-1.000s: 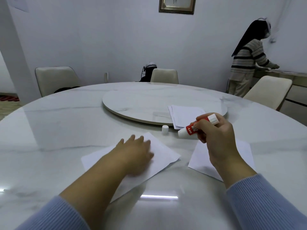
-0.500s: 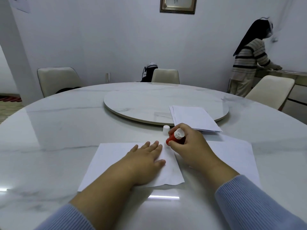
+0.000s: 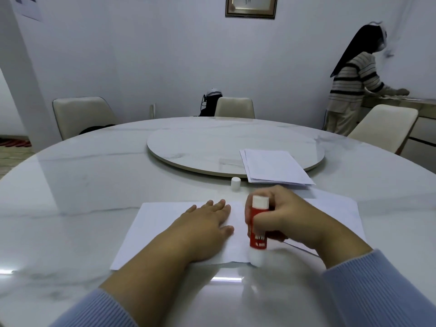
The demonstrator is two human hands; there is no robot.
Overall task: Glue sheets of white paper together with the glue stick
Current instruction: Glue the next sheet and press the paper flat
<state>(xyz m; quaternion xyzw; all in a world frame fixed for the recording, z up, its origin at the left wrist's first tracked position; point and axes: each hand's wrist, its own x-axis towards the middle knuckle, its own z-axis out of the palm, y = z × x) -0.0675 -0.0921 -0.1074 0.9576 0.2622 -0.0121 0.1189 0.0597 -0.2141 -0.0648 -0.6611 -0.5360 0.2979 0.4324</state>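
A: Head view, status?

B: Left hand [image 3: 207,228] flat, fingers spread, pressing down on the near sheet of white paper [image 3: 162,228]. Right hand [image 3: 287,215] has its grip wrapped around the glue stick [image 3: 257,226]: red barrel, white twist end up, held near upright. Its lower tip sits at the sheet's near right corner, close to the edge. The tip is blurred; contact can't be confirmed.

A: Cap?

B: Off. Small white cap [image 3: 235,183] stands on the table [image 3: 82,185], far side of the sheet, just in front of the turntable rim.

A: Other paper?

B: A second sheet [image 3: 339,212] lies flat to the right, mostly behind the right hand. It runs right beside the first; overlap I cannot tell. A stack of sheets [image 3: 273,167] rests further back, half on the turntable, its near end hanging over the rim.

A: Surface?

B: Round table, glossy white marble look with faint grey veins. A bright ceiling light reflection shows on the near edge. Round turntable [image 3: 200,147] of the same finish in the centre.

A: Room?

B: Plain white walls, framed picture [image 3: 250,7] high on the far wall. Cream chairs [image 3: 82,115] at far left, far centre and far right. Dark object behind the centre chair, can't identify. Another person [image 3: 351,90] in a striped top stands far right at a counter, back turned. Both of the wearer's sleeves [image 3: 382,293] are light blue knit.
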